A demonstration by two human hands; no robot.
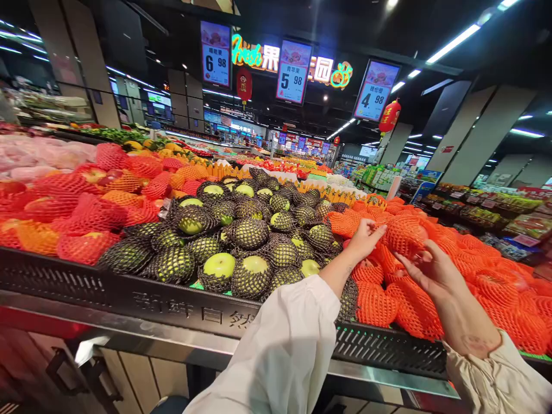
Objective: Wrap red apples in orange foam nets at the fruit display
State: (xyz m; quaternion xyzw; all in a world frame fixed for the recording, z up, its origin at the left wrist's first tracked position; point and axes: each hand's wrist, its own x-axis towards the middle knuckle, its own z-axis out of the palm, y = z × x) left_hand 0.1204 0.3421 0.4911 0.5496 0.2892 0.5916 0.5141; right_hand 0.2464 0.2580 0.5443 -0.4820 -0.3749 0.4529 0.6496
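A round fruit in an orange foam net (405, 234) is held up over the right part of the display. My right hand (431, 270) supports it from below and from the right, thumb and fingers around its lower side. Just left of it is my left hand (366, 237), fingers bent and slightly apart, fingertips close to the net. Whether they touch it I cannot tell. Beneath both hands lie more fruits in orange foam nets (377, 305). Green apples in black foam nets (252, 270) are heaped to the left of my left forearm.
A black slotted bin edge (172, 302) with a metal rail runs along the front. Red-netted fruits (90, 213) fill the left side. Price signs (294, 72) and a red lantern (389, 117) hang overhead. Packaged goods shelves (487, 201) stand at the right.
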